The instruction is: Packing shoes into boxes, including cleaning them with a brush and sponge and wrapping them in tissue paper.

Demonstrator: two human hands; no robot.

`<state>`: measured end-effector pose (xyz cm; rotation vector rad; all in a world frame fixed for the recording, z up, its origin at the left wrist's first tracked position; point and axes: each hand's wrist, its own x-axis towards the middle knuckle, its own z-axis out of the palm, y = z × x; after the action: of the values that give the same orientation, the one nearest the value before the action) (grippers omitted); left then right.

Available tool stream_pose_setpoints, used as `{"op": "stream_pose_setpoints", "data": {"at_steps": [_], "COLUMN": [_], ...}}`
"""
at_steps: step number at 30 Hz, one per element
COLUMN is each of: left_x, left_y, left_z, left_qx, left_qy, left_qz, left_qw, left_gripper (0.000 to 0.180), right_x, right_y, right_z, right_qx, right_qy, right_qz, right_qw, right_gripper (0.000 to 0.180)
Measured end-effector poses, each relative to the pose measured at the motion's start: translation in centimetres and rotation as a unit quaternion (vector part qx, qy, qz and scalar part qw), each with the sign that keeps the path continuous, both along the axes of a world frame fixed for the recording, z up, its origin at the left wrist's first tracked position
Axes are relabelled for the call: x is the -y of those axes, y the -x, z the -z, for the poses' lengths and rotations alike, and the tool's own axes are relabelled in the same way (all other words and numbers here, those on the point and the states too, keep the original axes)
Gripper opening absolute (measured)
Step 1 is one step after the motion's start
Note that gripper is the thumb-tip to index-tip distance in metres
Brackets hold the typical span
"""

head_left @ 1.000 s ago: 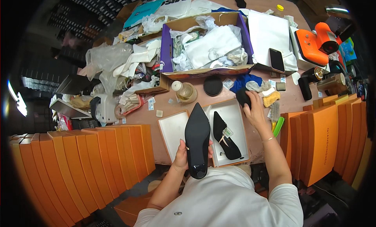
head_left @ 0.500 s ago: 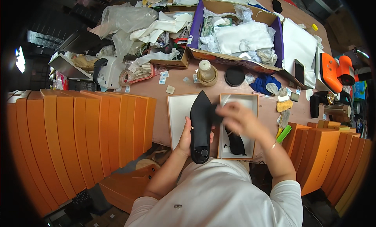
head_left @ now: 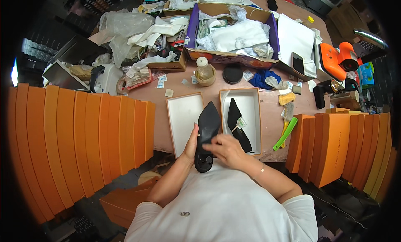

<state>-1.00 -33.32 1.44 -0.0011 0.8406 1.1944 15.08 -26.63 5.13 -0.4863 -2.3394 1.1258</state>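
My left hand (head_left: 191, 145) is wrapped round the side of a black pointed-toe shoe (head_left: 209, 122). The dark sole faces me, toe away and heel close to my white shirt. My right hand (head_left: 229, 151) is at the sole, just above the round heel tip; its fingers are curled and smeared by motion, so I cannot see whether anything is between them. A second black pointed shoe (head_left: 238, 135), with a small pale tag on it, lies in the white-lined shoe box (head_left: 253, 117) beyond my right hand. The white-lined box lid (head_left: 180, 112) lies to the left.
Stacks of orange shoe boxes (head_left: 92, 142) and more orange boxes (head_left: 330, 146) flank me. Behind are a bottle (head_left: 203, 70), a round black tin (head_left: 232, 74), a purple carton (head_left: 274, 41) of white cloths and a blue cloth (head_left: 263, 80). A green-handled tool (head_left: 285, 134) lies at right.
My right hand has come down and left from beside the shoe's toe half to its heel end. A blurred black patch by its fingers no longer shows. The second shoe is now less hidden.
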Motion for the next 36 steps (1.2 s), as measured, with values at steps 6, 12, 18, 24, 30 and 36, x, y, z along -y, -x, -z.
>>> {"op": "stream_pose_setpoints", "data": {"at_steps": [6, 12, 18, 24, 30, 36], "left_x": [0.8, 0.3, 0.3, 1.0, 0.8, 1.1], "left_y": [1.8, -0.8, -1.5, -1.3, -0.9, -0.4], "left_z": [1.4, -2.9, -2.3, -1.8, -2.3, -2.5], "left_qx": [0.102, -0.018, -0.049, -0.053, -0.063, -0.111], "left_qy": [-0.159, 0.021, 0.030, -0.066, -0.109, -0.136], "left_qz": [0.075, -0.006, 0.018, 0.091, 0.165, 0.163], "left_qw": [0.979, 1.000, 0.998, 0.992, 0.978, 0.971], "left_gripper": [0.075, 0.073, 0.075, 0.078, 0.081, 0.087], "right_x": [2.6, 0.9, -0.6, -4.1, -8.1, -3.8], "right_y": [-0.7, 0.8, 0.2, -0.1, -1.7, -1.0], "right_z": [-0.7, -1.2, -0.2, -2.1, 1.0, -5.7], "right_qx": [-0.058, 0.007, -0.003, -0.033, 0.040, -0.069], "right_qy": [0.168, 0.004, -0.063, 0.062, -0.104, -0.211], "right_qz": [-0.038, 0.043, 0.073, 0.200, 0.246, 0.057], "right_qw": [0.983, 0.999, 0.995, 0.977, 0.963, 0.973], "right_gripper": [0.032, 0.034, 0.025, 0.031, 0.034, 0.030]}}
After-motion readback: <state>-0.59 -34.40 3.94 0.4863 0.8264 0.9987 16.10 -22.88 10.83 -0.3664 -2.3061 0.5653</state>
